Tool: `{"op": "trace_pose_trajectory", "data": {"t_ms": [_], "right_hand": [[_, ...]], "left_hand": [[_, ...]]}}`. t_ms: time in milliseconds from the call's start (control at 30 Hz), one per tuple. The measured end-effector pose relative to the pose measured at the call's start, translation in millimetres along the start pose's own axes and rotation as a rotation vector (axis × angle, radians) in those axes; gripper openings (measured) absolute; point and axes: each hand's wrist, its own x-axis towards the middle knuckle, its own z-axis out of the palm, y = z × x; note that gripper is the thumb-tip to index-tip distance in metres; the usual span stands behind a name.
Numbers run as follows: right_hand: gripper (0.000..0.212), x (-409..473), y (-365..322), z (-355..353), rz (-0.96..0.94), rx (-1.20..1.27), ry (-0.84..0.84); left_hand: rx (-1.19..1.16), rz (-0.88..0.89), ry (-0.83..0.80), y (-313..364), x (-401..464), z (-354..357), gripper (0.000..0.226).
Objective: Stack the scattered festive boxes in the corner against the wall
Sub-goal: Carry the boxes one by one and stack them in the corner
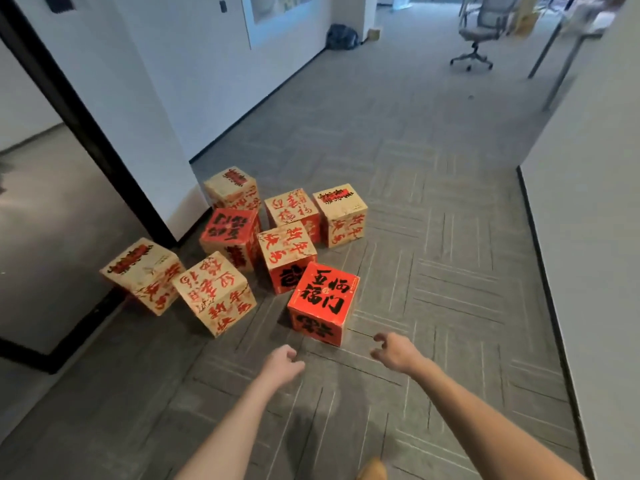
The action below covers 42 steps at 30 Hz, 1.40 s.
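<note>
Several festive cube boxes, tan or red with red and black calligraphy, lie scattered on the carpet by a white wall corner. Nearest to me is a red-topped box. Left of it sit a tan box and another tan box by the dark door frame. Behind stand a tan-topped box, a red box and three tan boxes further back, one of them at the wall. My left hand and my right hand reach out just short of the red-topped box, fingers loosely curled, holding nothing.
A black door frame and a dark glass panel stand at the left. A white wall runs along the right. Far down the corridor are a grey office chair, a desk leg and a dark bag.
</note>
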Motion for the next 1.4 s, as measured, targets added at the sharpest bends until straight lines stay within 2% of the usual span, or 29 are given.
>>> {"op": "trace_pose_trajectory", "data": {"t_ms": [233, 467, 700, 867, 1067, 1400], "right_hand": [[0.055, 70, 1, -26, 0.051, 0.086, -0.029], [0.055, 140, -35, -31, 0.13, 0.141, -0.01], [0.058, 209, -80, 10, 0.325, 0.203, 0.028], [0.06, 256, -100, 53, 0.429, 0.344, -0.003], [0.061, 320, -84, 105, 0.503, 0.486, 0.027], [0.067, 460, 24, 242, 0.615, 0.677, 0.06]], "left_hand": [[0.037, -0.009, -0.025, 47, 66, -28, 0.046], [0.148, 0.012, -0.116, 52, 152, -74, 0.05], [0.308, 0.072, -0.32, 37, 264, -128, 0.056], [0.369, 0.043, -0.379, 18, 325, -144, 0.061], [0.329, -0.015, -0.379, -14, 400, -111, 0.064], [0.322, -0.084, -0.405, -122, 559, 9, 0.078]]}}
